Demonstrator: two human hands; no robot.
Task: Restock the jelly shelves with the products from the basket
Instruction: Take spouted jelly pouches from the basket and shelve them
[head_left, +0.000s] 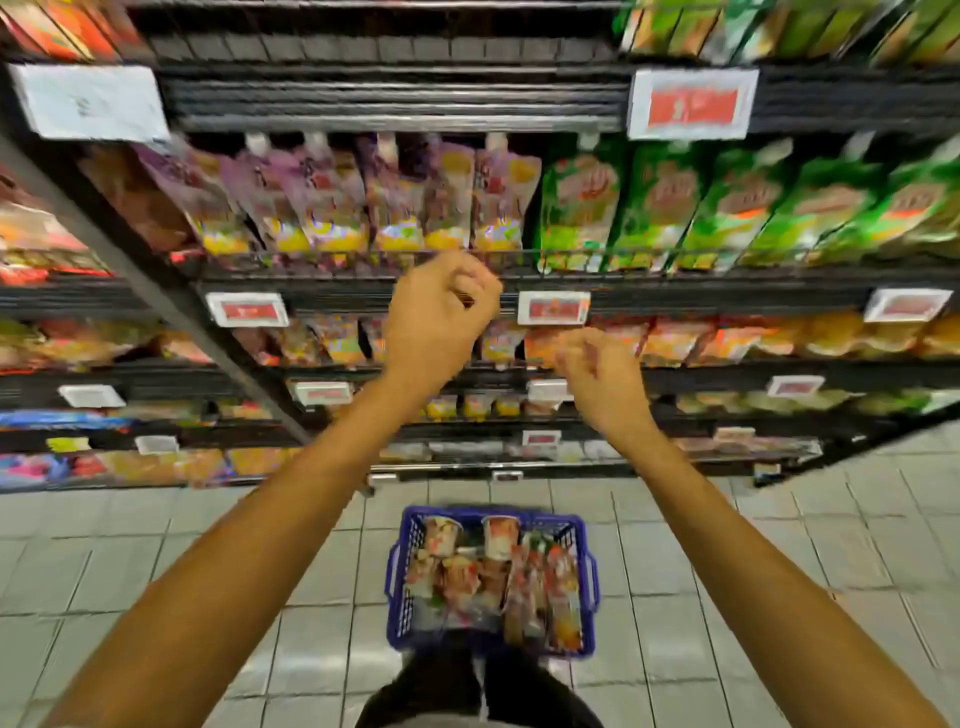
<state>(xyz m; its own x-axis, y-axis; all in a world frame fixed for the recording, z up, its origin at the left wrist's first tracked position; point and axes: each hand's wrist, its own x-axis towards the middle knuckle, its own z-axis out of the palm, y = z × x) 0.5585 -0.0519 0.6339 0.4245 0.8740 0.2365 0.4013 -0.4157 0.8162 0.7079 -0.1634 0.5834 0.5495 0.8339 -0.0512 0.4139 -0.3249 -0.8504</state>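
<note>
A pale tiled floor runs under black store shelves packed with purple jelly pouches and green jelly pouches. The blue basket of jelly cups sits on the floor below them. Both hands are raised before the shelves, the left hand and right hand each with fingers curled on nothing.

basket of products on floor before shelves.
</note>
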